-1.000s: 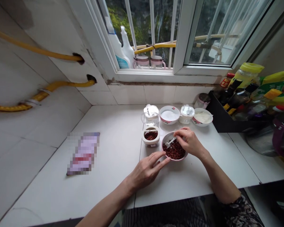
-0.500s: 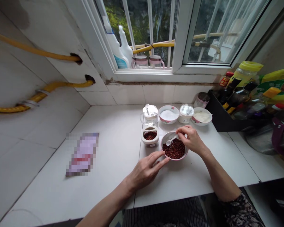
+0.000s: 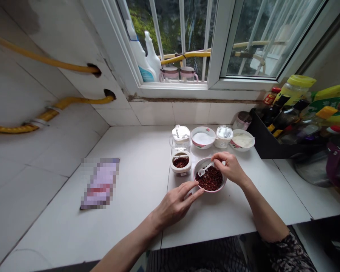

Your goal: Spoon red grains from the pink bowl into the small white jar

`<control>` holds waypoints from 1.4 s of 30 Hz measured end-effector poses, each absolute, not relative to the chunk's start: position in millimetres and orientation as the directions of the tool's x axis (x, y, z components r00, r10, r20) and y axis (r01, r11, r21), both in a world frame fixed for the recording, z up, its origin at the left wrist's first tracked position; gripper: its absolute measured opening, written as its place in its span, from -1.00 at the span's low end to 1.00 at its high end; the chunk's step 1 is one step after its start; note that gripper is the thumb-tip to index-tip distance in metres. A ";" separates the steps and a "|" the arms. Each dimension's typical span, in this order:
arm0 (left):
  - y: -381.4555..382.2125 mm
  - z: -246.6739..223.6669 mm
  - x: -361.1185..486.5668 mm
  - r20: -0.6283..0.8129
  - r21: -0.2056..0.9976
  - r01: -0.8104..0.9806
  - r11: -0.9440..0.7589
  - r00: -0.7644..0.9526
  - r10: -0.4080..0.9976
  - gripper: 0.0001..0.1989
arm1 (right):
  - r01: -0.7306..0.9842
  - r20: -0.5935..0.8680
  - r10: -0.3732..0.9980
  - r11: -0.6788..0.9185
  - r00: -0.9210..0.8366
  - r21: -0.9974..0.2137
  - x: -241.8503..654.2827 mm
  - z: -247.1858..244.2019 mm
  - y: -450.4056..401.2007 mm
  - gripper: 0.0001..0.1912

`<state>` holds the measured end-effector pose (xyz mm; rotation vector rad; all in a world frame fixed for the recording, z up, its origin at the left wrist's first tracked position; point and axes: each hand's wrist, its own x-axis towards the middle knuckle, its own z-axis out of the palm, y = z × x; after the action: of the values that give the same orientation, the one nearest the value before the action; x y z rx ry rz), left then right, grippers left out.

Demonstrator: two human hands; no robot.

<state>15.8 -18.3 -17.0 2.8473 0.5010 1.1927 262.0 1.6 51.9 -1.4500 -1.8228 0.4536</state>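
My right hand (image 3: 226, 166) pinches the handle of a small white plastic spoon (image 3: 201, 172) above a bowl (image 3: 223, 186) with a pinkish rim. Dark red dried peppercorns (image 3: 211, 180) fill much of that bowl, and a few dark bits show in the spoon's scoop. My left hand (image 3: 177, 202) has its fingers stretched out, with fingertips touching the bowl's near left rim. Just left of the bowl stands an open white-rimmed seasoning jar (image 3: 181, 172), with similar peppercorns inside and a bar across its mouth.
Behind are a clear-lidded jar (image 3: 181, 136), a bowl of white granules (image 3: 203, 139), another lidded jar (image 3: 223, 136) and a bowl of pale powder (image 3: 242, 140). A black box of bottles (image 3: 272, 145) stands right. A blurred purple packet (image 3: 101, 183) lies left.
The spoon has shifted slightly within the bowl, and dark bits now show in its scoop. My left hand stays at the rim. The view has shifted very slightly.
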 end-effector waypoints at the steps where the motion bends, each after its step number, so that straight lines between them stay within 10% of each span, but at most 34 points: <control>1: -18.4 -17.2 15.7 0.691 0.136 0.289 -0.948 0.658 0.299 -0.56 | 0.658 0.323 0.944 0.287 -0.069 -0.697 262.8 53.0 1.8 -0.81; 16: -18.5 -13.2 16.2 0.702 0.132 0.273 -0.953 0.653 0.285 -0.59 | 0.187 0.161 0.972 0.129 0.171 -0.974 251.9 55.1 9.8 -0.79; 28: -18.8 -9.1 18.6 0.710 0.102 0.296 -0.950 0.647 0.278 -0.60 | 0.651 0.771 0.606 0.668 -0.195 -0.360 219.2 55.2 -2.6 -0.76; 42: -18.6 -15.3 15.5 0.693 0.142 0.270 -0.952 0.660 0.290 -0.57 | 0.767 0.370 0.912 0.364 -0.178 -0.528 259.9 47.9 0.0 -0.79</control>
<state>15.5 -18.6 -15.3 2.8376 0.4788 1.1913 259.9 0.0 47.9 -1.4492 -1.9911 0.2921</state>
